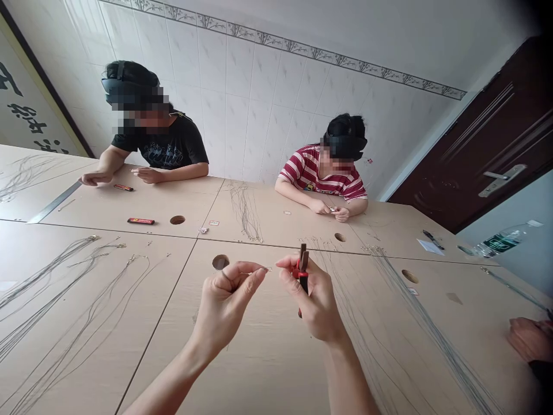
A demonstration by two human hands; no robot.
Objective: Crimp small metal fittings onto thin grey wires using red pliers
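Observation:
My left hand (227,302) is raised over the wooden table (259,357), thumb and fingers pinched on a thin silver chain (259,269) whose end pokes toward the right. My right hand (313,297) is closed round small pliers with red handles (302,266), jaws pointing up, a few centimetres from the chain end. Both hands hover above the table near a round cable hole (220,261).
Bundles of thin chains (64,288) lie at the left, more chains (423,323) at the right. Two people sit across the table, hands on small parts. A red-black tool (140,221), a water bottle (501,242) and another person's hand (529,337) are nearby.

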